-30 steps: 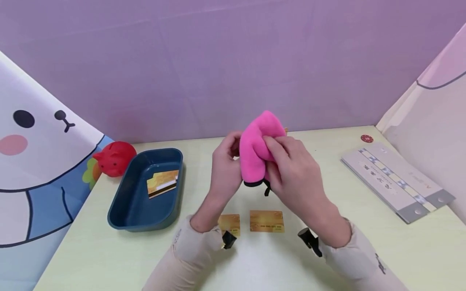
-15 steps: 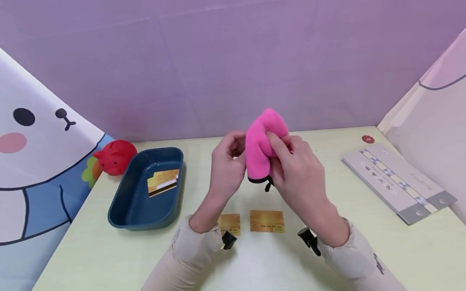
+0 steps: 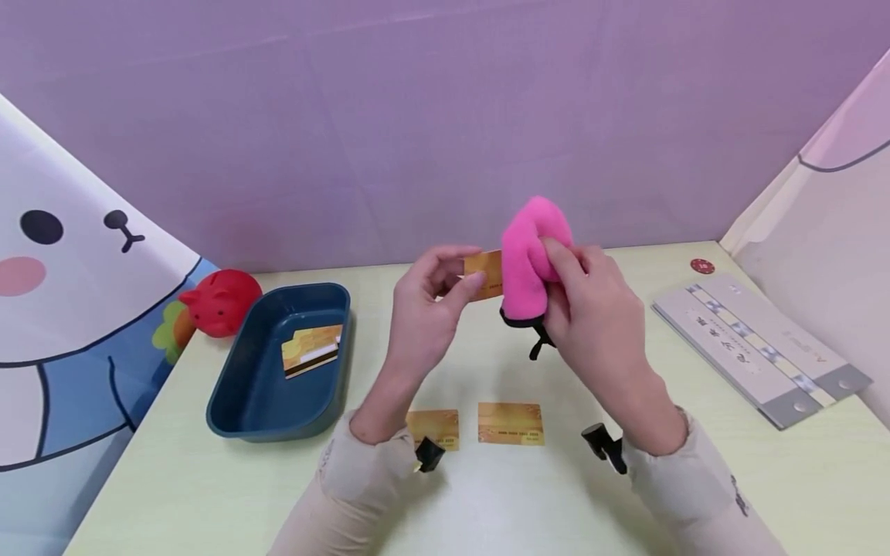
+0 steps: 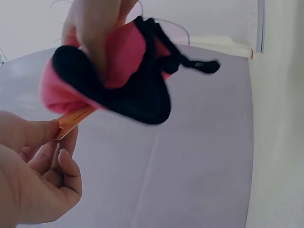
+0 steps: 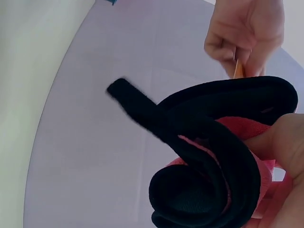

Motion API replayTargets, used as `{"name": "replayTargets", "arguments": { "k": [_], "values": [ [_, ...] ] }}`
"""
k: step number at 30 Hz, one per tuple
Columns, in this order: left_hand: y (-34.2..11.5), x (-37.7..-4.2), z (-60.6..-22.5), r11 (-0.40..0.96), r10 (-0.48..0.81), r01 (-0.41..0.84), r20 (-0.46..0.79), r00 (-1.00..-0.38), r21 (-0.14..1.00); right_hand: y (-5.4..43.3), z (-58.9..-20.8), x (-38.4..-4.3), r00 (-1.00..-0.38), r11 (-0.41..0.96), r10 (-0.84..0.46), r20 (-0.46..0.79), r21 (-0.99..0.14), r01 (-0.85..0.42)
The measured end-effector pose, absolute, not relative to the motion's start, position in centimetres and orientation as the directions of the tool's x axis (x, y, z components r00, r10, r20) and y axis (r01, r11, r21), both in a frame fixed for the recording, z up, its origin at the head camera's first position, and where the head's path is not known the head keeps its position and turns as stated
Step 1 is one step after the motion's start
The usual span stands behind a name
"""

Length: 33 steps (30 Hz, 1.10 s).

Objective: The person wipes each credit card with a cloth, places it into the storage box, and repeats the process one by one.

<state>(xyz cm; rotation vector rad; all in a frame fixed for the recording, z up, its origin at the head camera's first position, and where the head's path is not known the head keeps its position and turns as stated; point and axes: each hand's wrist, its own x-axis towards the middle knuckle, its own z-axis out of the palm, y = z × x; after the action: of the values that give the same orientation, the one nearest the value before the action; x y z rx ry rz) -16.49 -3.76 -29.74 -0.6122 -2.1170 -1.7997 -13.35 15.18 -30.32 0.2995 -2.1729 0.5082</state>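
In the head view my left hand (image 3: 424,316) pinches a gold bank card (image 3: 487,270) between thumb and fingers. The card's right end is hidden behind a folded pink fabric piece (image 3: 524,266) with black lining and a black strap. My right hand (image 3: 601,324) grips that fabric, thumb pressed into its fold, up off the table. The left wrist view shows the card (image 4: 73,121) running up under the fabric's pink side. In the right wrist view the black lining (image 5: 190,190) and the loose strap (image 5: 133,102) face the camera. Two more gold cards, a right one (image 3: 511,423) and a left one (image 3: 438,427), lie on the table below the hands.
A dark blue tray (image 3: 229,401) holding gold cards (image 3: 310,349) stands at the left, with a red piggy bank (image 3: 222,303) behind it. A grey binder-like case (image 3: 758,347) and a red poker chip (image 3: 702,266) lie at the right.
Both hands have shifted apart, the right one moving right and slightly up with the pink fabric. The gold card between them has come into sight in my left hand.
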Motion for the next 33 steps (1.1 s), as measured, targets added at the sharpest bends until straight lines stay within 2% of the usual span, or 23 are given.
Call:
{"name": "replayTargets", "arguments": {
  "k": [8,13,17,25,33],
  "values": [
    [-5.2,-16.8,-29.0,0.095,0.171,0.479,0.460,-0.872,0.873,17.0,-29.9,-14.0,-0.637,0.887,0.054,0.769,-0.330,-0.323],
    [-5.9,-17.0,-28.8,0.042,0.173,0.454,0.441,-0.881,0.890,18.3,-29.3,-14.0,-0.627,0.877,0.128,0.769,-0.383,-0.291],
    [-6.0,-17.1,-28.8,0.103,0.167,0.409,0.389,-0.906,0.907,18.9,-29.0,-13.6,-0.602,0.861,0.167,0.781,-0.413,-0.298],
    [-6.1,-17.8,-28.9,0.262,0.265,0.260,0.189,-0.945,0.930,18.9,-28.6,-13.2,-0.575,0.835,0.204,0.792,-0.447,-0.320],
    [-5.9,-18.0,-29.3,0.327,0.245,0.308,0.235,-0.941,0.893,18.6,-28.6,-13.2,-0.575,0.828,0.190,0.796,-0.445,-0.341]
  ]
}}
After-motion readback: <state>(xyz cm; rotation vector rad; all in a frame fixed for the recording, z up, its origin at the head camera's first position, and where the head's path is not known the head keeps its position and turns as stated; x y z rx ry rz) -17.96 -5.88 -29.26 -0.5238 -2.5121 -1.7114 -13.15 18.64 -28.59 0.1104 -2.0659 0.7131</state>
